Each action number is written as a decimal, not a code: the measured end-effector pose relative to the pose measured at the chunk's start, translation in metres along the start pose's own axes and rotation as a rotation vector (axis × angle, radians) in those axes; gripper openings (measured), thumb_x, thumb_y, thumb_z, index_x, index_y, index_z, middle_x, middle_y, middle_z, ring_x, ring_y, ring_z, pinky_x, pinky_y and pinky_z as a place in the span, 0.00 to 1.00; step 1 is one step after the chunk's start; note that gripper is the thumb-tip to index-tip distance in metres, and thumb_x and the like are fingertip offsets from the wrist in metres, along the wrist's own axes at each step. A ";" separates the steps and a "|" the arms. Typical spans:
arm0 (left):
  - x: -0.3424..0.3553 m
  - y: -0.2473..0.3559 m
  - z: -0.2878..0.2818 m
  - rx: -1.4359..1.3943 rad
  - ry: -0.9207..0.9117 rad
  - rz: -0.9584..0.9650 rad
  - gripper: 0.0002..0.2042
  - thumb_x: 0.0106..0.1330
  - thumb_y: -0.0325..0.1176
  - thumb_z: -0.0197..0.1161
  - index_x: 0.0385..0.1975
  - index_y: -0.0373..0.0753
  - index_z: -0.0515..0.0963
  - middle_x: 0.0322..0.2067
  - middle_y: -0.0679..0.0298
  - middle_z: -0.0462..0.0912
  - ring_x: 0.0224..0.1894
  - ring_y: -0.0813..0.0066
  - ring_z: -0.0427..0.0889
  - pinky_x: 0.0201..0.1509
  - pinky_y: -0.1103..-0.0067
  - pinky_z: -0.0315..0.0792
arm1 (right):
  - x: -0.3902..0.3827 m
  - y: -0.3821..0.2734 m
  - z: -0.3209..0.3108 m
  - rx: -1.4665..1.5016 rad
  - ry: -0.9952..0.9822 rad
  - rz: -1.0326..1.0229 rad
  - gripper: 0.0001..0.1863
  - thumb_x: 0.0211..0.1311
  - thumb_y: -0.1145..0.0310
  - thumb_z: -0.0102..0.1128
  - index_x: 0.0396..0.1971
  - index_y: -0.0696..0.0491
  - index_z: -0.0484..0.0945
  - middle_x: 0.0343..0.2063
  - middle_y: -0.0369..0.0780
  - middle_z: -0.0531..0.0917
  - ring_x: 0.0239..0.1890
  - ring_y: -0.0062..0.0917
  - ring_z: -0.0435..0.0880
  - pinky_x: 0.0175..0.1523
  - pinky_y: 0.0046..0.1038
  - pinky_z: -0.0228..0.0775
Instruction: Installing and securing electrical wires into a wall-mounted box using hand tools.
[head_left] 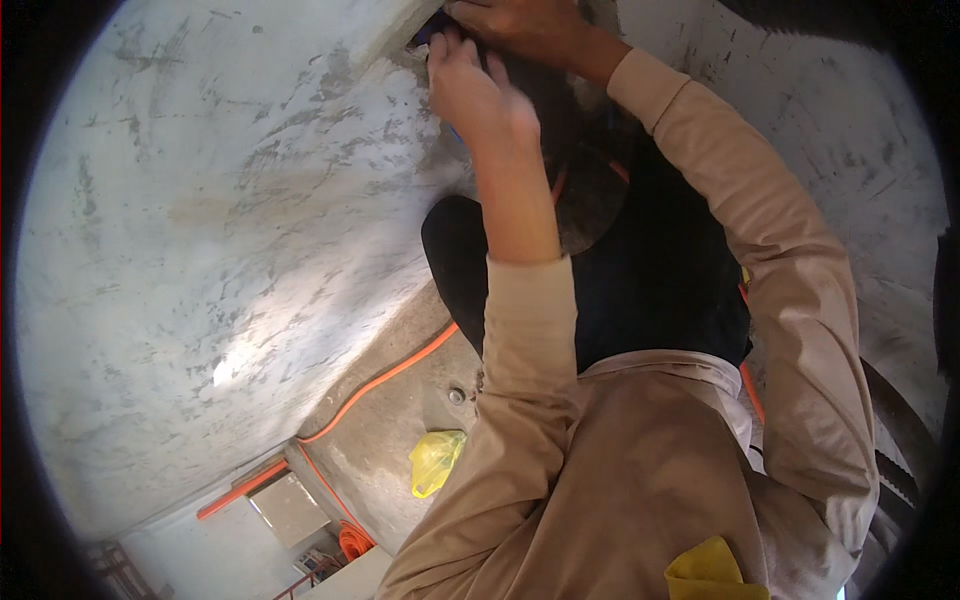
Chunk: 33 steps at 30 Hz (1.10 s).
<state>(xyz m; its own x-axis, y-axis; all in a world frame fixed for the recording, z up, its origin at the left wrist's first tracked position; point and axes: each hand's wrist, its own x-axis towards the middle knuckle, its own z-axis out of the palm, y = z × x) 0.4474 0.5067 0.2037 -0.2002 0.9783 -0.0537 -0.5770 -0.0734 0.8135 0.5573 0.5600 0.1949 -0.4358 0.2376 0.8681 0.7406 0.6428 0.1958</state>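
Observation:
Both hands are close together at the top of the view, beside a rough-edged recess (412,50) in the grey-white wall. A dark blue piece (428,30), perhaps a box edge, shows in that recess. My left hand (480,98) has its fingers bent up against the blue piece, closed on something too small or hidden to name. Just above and to its right, my right hand (530,28) has its fingers closed at the same spot. The picture's upper edge cuts off part of it, and whatever it grips is hidden.
The plastered wall (230,200) fills the left side; another wall (800,90) stands on the right. An orange hose (385,378) runs along the concrete floor near a yellow plastic bag (436,462). A coiled orange hose (353,541) lies farther off. My dark-trousered legs (650,270) are bent below my hands.

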 end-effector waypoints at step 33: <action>0.000 0.064 -0.007 2.627 -0.491 0.708 0.08 0.51 0.32 0.60 0.26 0.41 0.86 0.27 0.56 0.86 0.32 0.60 0.88 0.33 0.69 0.79 | 0.011 -0.027 0.027 -0.092 0.203 0.206 0.10 0.49 0.65 0.57 0.24 0.54 0.83 0.27 0.38 0.84 0.35 0.29 0.81 0.48 0.33 0.70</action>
<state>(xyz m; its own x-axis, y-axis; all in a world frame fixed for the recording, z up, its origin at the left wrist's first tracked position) 0.4051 0.5006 0.2519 0.3943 0.9157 0.0781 0.7930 -0.2960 -0.5325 0.5181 0.5648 0.1870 -0.1678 0.1998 0.9654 0.8499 0.5256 0.0389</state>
